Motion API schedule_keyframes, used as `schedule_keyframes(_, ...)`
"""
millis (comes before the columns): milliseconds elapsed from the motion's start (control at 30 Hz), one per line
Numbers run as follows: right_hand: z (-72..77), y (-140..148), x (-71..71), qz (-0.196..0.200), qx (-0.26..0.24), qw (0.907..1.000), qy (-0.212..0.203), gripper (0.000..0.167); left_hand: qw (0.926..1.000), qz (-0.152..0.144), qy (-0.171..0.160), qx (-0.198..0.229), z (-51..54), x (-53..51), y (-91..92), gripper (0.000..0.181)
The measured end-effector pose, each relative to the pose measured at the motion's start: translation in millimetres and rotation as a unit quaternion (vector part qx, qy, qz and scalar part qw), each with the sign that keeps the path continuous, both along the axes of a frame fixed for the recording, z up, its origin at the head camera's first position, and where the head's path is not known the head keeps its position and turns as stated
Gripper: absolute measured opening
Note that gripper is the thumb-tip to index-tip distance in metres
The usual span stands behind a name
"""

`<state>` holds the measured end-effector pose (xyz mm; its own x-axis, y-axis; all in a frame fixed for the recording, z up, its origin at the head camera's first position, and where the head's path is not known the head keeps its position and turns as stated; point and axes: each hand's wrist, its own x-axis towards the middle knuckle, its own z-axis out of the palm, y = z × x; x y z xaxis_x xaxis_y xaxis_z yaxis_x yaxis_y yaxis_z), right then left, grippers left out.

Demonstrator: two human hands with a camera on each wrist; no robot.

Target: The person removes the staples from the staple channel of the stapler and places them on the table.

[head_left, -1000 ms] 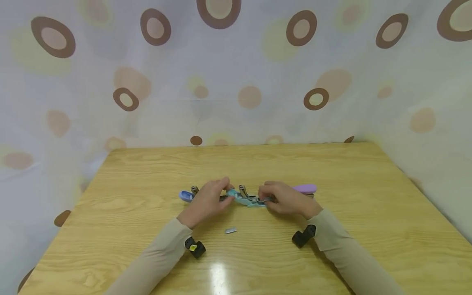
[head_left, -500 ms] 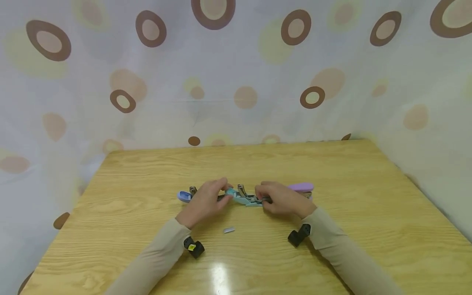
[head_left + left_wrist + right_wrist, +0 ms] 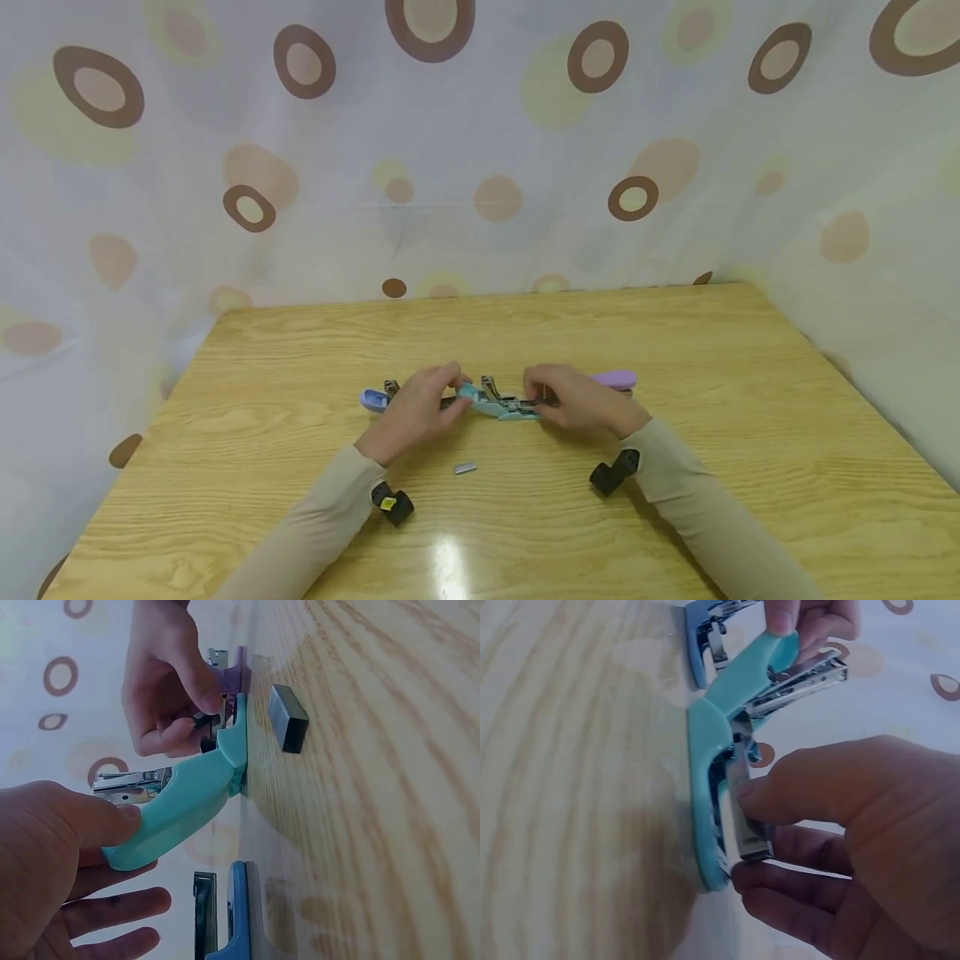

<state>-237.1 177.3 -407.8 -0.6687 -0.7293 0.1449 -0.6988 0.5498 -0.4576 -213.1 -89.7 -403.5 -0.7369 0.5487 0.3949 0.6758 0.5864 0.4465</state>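
Far left of both hands, the blue stapler (image 3: 374,401) lies opened out on the worktop (image 3: 750,400), its metal arm standing up and its near part hidden behind the left hand. A black camera (image 3: 393,505) sits at that hand's wrist, by the cuff of a beige sleeve (image 3: 307,525).

Next comes the left hand (image 3: 417,408), its thumb and forefinger closed on the raised cap end of the teal stapler; the left wrist view shows the other fingers loosely extended, clear of it. The teal stapler (image 3: 491,407) spans the space between the hands, spread wide open: cap tilted up toward the left hand, base along the worktop toward the right, metal arm (image 3: 799,688) jutting up from the middle. Nearer the person than either hand, and between them, a small silver staple strip (image 3: 465,467) lies on the worktop, touching nothing else.

To its right, the right hand (image 3: 581,400) bends over the teal base, thumb and fingers pinching the metal rail (image 3: 744,806) above that base; the lower fingers curl beneath. Its wrist carries a second camera (image 3: 615,473) at the cuff of the right sleeve (image 3: 712,500). Just beyond the right hand, partly hidden by it, lies the purple stapler (image 3: 617,380). Behind both hands, past the worktop's far edge, hangs a spotted cloth (image 3: 450,150).
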Motion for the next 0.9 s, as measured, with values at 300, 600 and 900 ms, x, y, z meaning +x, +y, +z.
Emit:
schedule_keyframes(300, 7.9, 3.6, 1.4, -0.006, -0.017, 0.9998, 0.005, 0.017, 0.9999, 0.008, -0.014, -0.004, 2.1, 1.5, -1.2, 0.014)
schedule_keyframes(600, 11.2, -0.6, 3.8, 0.025, -0.041, 0.9982, 0.036, 0.014, 0.9999, 0.013, 0.003, -0.011, 3.6, 2.0, -1.7, 0.014)
schedule_keyframes(900, 13.6, -14.3, 13.2, 0.058, -0.029, 0.9979, -0.007, 0.01, 0.9999, 0.013, 0.004, -0.001, 4.3, 2.4, -1.8, 0.013)
